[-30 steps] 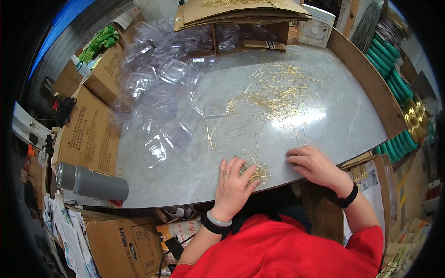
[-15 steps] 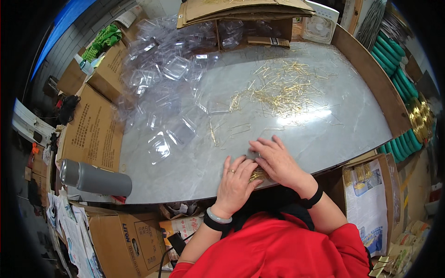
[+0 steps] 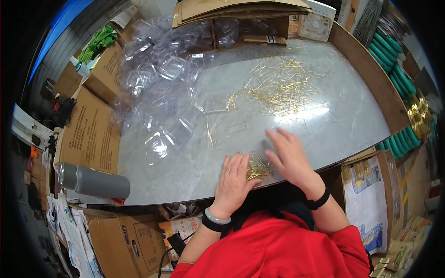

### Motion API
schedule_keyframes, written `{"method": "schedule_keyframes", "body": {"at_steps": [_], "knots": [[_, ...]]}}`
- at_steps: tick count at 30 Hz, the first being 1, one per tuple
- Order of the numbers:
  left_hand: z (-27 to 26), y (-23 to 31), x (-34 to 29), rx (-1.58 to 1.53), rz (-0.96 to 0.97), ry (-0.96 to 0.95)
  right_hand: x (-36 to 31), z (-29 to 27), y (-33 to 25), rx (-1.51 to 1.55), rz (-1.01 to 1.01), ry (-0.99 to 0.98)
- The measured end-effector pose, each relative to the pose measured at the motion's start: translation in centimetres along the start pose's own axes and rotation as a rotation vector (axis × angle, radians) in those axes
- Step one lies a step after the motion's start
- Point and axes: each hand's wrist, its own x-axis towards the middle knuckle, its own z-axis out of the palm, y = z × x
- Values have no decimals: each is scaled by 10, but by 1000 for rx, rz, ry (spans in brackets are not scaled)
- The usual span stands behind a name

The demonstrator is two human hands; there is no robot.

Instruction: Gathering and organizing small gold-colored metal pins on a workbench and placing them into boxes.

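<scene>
A small stack of gold wire hooks [image 3: 258, 168] lies near the front edge of the table, between my two hands. My left hand [image 3: 232, 181] rests flat along the stack's left side, fingers stretched out and touching or nearly touching the wires. To the right of the stack, my right hand [image 3: 293, 160] is open and apart from it, its fingers spread and slightly blurred. Farther back, a loose heap of gold wire hooks [image 3: 287, 92] is scattered over the table. A few single wires [image 3: 236, 128] lie between that heap and my left hand.
Clear plastic boxes [image 3: 171, 68] pile up on the left of the grey table [image 3: 343, 139]. A grey bottle [image 3: 95, 180] lies at the front left. Cardboard boxes [image 3: 88, 129] line the left side. A white fan [image 3: 316, 25] stands at the back, and a brown board [image 3: 371, 78] borders the right.
My right hand has come away from the stack, moving right, and its fingers have spread. My left hand has straightened its fingers beside the stack, which shows more fully now.
</scene>
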Motion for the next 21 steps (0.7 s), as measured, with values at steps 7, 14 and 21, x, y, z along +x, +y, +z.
{"method": "schedule_keyframes", "body": {"at_steps": [7,14,21], "knots": [[-3,-2,3,-14,28,2,-10,-9,-12,132,-222,-279],[-4,1,6,53,4,-26,4,-9,12,385,-270,-363],[14,7,10,100,-109,54,-21,20,-30,393,-86,-10]]}}
